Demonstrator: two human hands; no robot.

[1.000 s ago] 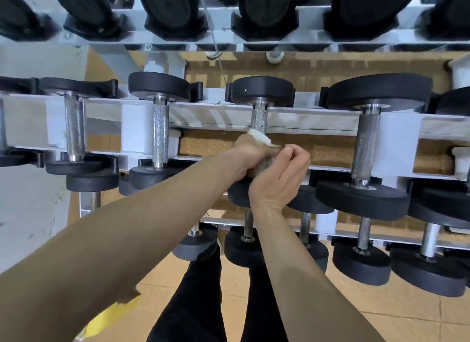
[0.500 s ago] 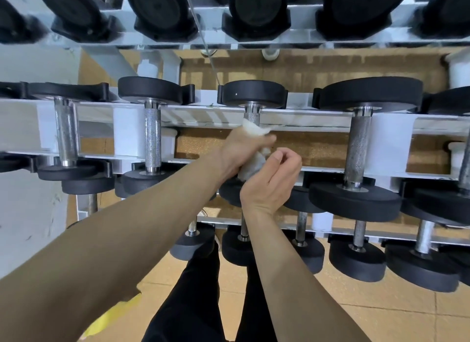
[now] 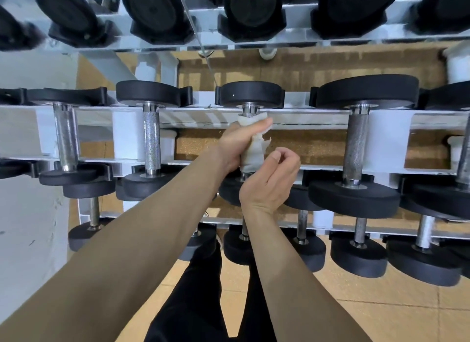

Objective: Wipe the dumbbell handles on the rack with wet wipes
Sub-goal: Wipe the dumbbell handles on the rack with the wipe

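Clamping the wet wipe (image 3: 251,156) round the handle (image 3: 248,110) of the middle dumbbell on the rack's (image 3: 386,128) middle tier, just above frame centre. Left grip (image 3: 235,144) curled about the cloth from 9 o'clock, thumb laid across its top edge toward 3 o'clock. Nearly the whole handle covered, with only a bright collar bare at 12 o'clock, under the far black plate (image 3: 251,95). A ragged loose corner of the wipe sticking out at 3 o'clock, held by neither grip.

Just beside the wipe at 4 o'clock, right grip (image 3: 269,184): fingers curled in, thumb pressed to the forefinger, nothing seen held. Cannot tell whether touching the wipe's lower edge.

At 9 o'clock of the wipe, open space as far as the knurled handle (image 3: 151,143) of the next dumbbell. At 3 o'clock, a wider gap with brown board behind it, as far as the thicker handle (image 3: 356,145). White rail edges running 9 to 3 o'clock across both ends of the wrapped handle, the far one at the thumb, the near one at the wipe's lower end.

Below the forearms at 6 o'clock, a lower tier of dumbbells, then black trousers (image 3: 198,290) over the tiled floor (image 3: 381,303).
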